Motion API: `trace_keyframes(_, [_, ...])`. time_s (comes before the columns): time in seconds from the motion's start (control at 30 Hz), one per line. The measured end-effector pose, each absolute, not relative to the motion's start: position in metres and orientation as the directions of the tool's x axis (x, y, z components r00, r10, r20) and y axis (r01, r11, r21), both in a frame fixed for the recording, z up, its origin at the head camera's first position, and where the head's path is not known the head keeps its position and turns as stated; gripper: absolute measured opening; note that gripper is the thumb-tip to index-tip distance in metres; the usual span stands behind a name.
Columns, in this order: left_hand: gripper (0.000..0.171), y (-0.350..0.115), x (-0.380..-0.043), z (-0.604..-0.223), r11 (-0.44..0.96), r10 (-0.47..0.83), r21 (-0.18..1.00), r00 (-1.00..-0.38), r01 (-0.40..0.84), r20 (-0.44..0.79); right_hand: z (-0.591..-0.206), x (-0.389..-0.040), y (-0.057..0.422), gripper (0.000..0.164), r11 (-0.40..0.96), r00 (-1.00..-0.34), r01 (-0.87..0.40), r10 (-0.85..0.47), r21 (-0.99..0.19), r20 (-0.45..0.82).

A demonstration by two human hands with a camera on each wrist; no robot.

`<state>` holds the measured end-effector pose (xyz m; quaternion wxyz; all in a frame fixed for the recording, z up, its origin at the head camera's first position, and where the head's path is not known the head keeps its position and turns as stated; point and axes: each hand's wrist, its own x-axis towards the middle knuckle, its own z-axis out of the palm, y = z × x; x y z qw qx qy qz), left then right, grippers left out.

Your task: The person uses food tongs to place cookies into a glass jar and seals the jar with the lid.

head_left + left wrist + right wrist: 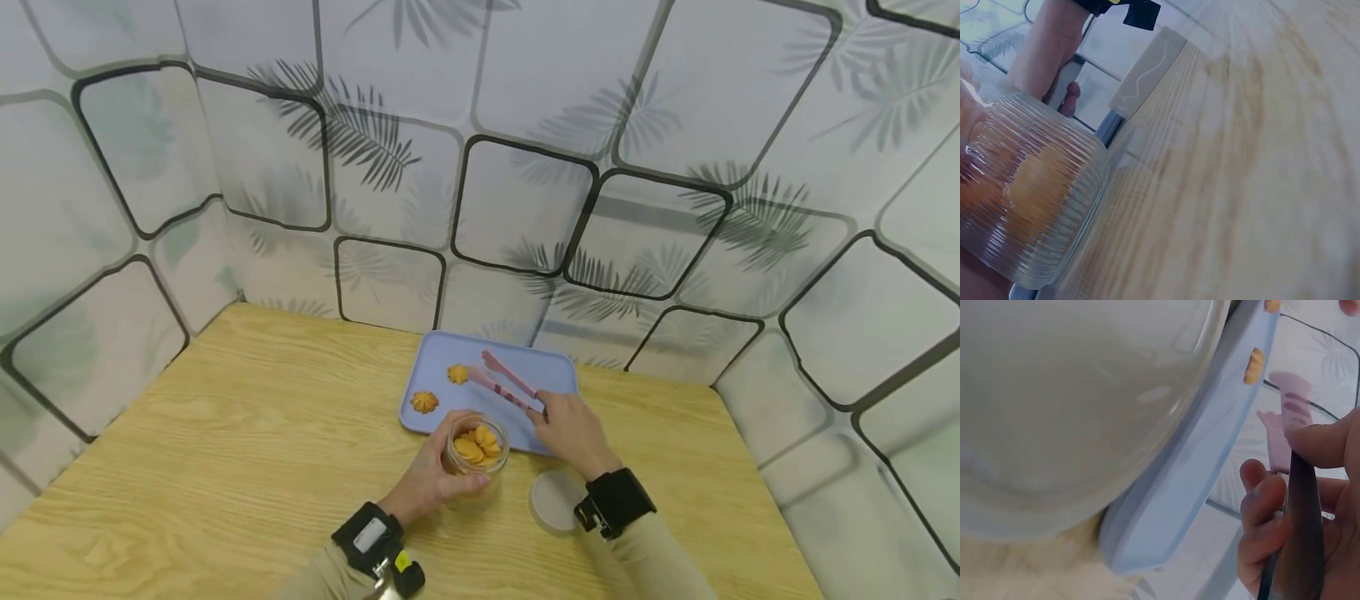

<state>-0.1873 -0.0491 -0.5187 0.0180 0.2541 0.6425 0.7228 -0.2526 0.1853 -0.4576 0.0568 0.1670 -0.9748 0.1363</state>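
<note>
My left hand (435,477) grips a ribbed glass jar (1054,194) around its side, its open mouth facing up. Several golden cookies (477,445) lie inside it. With my right hand (573,429) I hold a pair of tongs (501,388) with pink tips, thumb on one arm and fingers curled round the other. The tong tips are spread apart over the blue tray (540,360), one of them right beside a cookie (457,374). Another cookie (424,402) lies nearer the tray's left front corner. Nothing sits between the tips.
A round whitish lid (555,502) lies on the wooden table (247,433), right of the jar and below my right wrist. Behind the tray rises a patterned cloth wall (397,287), which also closes off the left and right sides.
</note>
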Motion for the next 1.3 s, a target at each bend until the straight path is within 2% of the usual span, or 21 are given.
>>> trace_keyframes(0.17, [0.072,-0.051,-0.188,-0.519,-0.170,0.358,0.943,-0.874,0.285,0.328,-0.460,-0.261,0.177,0.027,0.900,-0.932,-0.361,-0.340,-0.245,0.123])
trace_keyframes(0.47, [0.072,-0.049,-0.188,-0.518,-0.167,0.357,0.943,-0.874,0.289,0.331,-0.462,-0.271,0.162,0.032,0.900,-0.929,-0.368,-0.362,-0.232,0.070])
trace_keyframes(0.67, [0.071,-0.048,-0.189,-0.517,-0.164,0.364,0.946,-0.874,0.280,0.322,-0.463,-0.273,0.159,0.021,0.904,-0.931,-0.365,-0.362,-0.222,0.055])
trace_keyframes(1.0, [0.071,-0.049,-0.188,-0.520,-0.176,0.368,0.947,-0.875,0.268,0.316,-0.464,-0.263,0.166,0.007,0.865,-0.887,-0.459,-0.432,-0.202,0.164])
trace_keyframes(1.17, [0.073,-0.049,-0.188,-0.518,-0.163,0.370,0.951,-0.878,0.262,0.305,-0.460,-0.252,0.178,0.017,0.866,-0.894,-0.448,-0.427,-0.223,0.135])
trace_keyframes(1.3, [0.073,-0.050,-0.188,-0.518,-0.168,0.368,0.948,-0.875,0.270,0.315,-0.459,-0.245,0.189,0.009,0.866,-0.898,-0.440,-0.421,-0.239,0.127])
